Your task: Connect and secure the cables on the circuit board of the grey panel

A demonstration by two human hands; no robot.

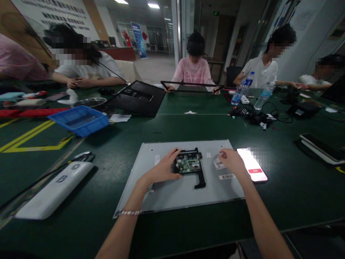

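Observation:
A grey metal panel (167,194) lies flat on the green table in front of me. On it sits a green circuit board (188,164) in a black bracket. My left hand (163,169) rests at the board's left edge, thumb and fingers spread around the bracket. My right hand (232,161) lies on the panel to the right, fingers curled at a small white label (219,164). A lit phone (252,164) lies just right of that hand.
A white power bank (55,190) lies left of the panel, a blue basket (79,119) behind it. Several people sit across the table with black monitor frames (137,98), water bottles (238,91) and cables. Another phone (322,146) lies at the right.

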